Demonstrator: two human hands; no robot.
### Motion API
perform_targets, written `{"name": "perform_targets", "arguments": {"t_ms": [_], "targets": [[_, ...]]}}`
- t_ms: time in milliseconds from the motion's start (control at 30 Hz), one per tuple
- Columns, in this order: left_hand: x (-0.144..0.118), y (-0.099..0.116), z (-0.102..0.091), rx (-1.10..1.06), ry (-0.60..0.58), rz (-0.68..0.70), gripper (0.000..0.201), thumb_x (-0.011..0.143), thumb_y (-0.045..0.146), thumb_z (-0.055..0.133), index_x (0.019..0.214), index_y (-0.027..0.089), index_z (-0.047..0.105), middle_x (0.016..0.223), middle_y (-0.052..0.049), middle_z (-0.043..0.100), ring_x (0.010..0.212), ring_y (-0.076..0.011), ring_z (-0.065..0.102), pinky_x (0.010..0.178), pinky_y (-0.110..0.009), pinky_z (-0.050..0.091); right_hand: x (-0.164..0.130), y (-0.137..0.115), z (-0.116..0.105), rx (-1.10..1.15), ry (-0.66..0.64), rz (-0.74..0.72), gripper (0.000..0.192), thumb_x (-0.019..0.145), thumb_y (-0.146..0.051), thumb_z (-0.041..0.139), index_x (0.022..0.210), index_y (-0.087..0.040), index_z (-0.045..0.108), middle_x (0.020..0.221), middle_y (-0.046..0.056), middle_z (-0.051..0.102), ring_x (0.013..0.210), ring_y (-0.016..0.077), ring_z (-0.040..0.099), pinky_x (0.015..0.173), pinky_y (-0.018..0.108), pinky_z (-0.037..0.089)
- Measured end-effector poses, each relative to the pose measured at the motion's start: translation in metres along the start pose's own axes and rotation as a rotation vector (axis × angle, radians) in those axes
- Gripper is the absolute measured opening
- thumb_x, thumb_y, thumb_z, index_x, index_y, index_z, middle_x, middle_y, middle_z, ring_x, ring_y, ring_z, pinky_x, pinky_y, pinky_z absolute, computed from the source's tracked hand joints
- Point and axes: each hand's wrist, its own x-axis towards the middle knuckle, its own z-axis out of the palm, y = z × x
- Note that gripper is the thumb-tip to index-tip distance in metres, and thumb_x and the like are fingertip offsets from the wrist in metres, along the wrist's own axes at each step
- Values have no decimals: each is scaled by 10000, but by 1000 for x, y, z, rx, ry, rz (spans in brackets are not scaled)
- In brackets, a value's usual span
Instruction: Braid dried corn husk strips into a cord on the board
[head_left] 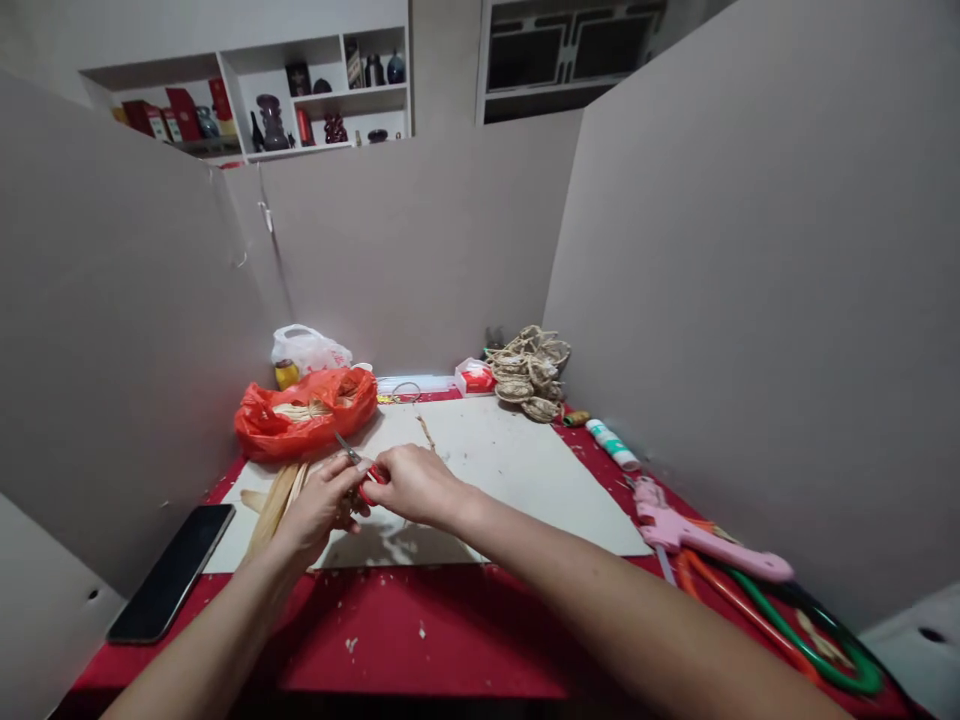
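Note:
My right hand [420, 484] is closed round the red handles of a pair of scissors [373, 488]. Their metal blades point up and left, past the fingers of my left hand [327, 500]. That hand is closed right beside the scissors, its fingertips pinched together; what lies between them is hidden. Pale dried husk strips [276, 500] lie by my left hand, partly covered by it. Just beyond my right hand, a thin twisted brown strand [425, 432] rests on the white board [525, 490].
An orange plastic bag [304, 415] with pale fibre bundles stands at the back left. A phone [176, 572] lies front left. Coiled rope pieces [531, 372] sit at the back right. A pink glue gun [697, 535] and a green-handled tool [814, 640] lie right. Grey panels surround the table.

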Motion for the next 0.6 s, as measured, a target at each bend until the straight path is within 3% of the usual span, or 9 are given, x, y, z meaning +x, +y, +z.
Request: {"name": "perform_targets", "arguments": {"t_ms": [100, 200, 267, 333, 467, 600], "targets": [[-6, -1, 3, 37, 22, 12, 327, 697, 451, 662, 819, 153, 602, 558, 33, 521, 471, -91, 490, 404, -182, 400, -16, -1, -5, 54, -48, -28, 210, 762, -343, 573, 642, -183, 639, 629, 26, 629, 601, 147, 562, 513, 236, 294], [-11, -4, 3, 12, 77, 25, 268, 673, 395, 659, 706, 139, 587, 539, 35, 511, 423, -70, 435, 380, -179, 355, -28, 3, -5, 354, -273, -145, 209, 792, -365, 580, 784, -164, 635, 695, 3, 616, 540, 104, 551, 507, 206, 349], [-15, -4, 4, 2, 100, 34, 250, 663, 374, 652, 663, 135, 581, 527, 35, 508, 412, -66, 424, 370, -180, 337, -35, 6, -1, 548, -348, -192, 254, 824, -395, 553, 883, -160, 630, 762, 4, 620, 507, 84, 546, 500, 198, 380], [-18, -5, 8, 29, 110, 59, 242, 667, 365, 640, 646, 130, 588, 520, 31, 507, 413, -70, 430, 369, -183, 340, -42, 9, 8, 581, -243, -180, 262, 850, -387, 526, 865, -157, 650, 749, 7, 624, 516, 86, 546, 512, 198, 386], [-19, -11, 21, 85, 110, 146, 247, 688, 366, 630, 651, 123, 603, 525, 20, 517, 439, -76, 445, 379, -177, 348, -59, 12, 27, 331, 90, -128, 284, 881, -381, 503, 807, -189, 699, 699, 20, 670, 595, 117, 572, 591, 212, 377], [-11, -22, 32, 78, 91, 146, 309, 672, 428, 655, 665, 124, 603, 538, 13, 525, 452, -81, 443, 383, -181, 358, -71, 17, 33, 129, 225, -44, 263, 888, -397, 494, 878, -227, 695, 731, 23, 708, 601, 129, 598, 590, 219, 358]]}}
